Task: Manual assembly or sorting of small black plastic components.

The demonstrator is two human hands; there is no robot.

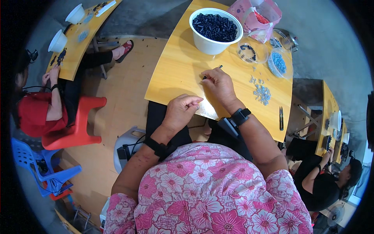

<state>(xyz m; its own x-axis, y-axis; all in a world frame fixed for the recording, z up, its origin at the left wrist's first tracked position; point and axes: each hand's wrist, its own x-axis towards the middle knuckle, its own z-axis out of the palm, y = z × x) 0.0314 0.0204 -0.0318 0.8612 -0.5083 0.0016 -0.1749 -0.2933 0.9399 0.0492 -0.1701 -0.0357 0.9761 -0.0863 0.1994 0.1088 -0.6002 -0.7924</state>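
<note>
Over the table's near edge, my left hand [181, 112] is closed, thumb and forefinger pinched together; whatever is between the tips is too small to name. My right hand [220, 84] rests just above the tabletop, farther forward, its thumb and forefinger closed on a small black piece [204, 77]. Beyond its knuckles lies another small dark piece [221, 66]. To the right, small clear-grey pieces [262, 94] are spread in a loose heap. A large white tub [212, 47] full of short black tube-like pieces stands at the far side.
A clear round dish [257, 57] holds a few black pieces; beside it, a clear tub [277, 63] contains light-blue ones. A pink bag [255, 21] stands behind. Dark tweezers or snips [281, 118] lie near the right edge. Co-workers sit at tables left and right.
</note>
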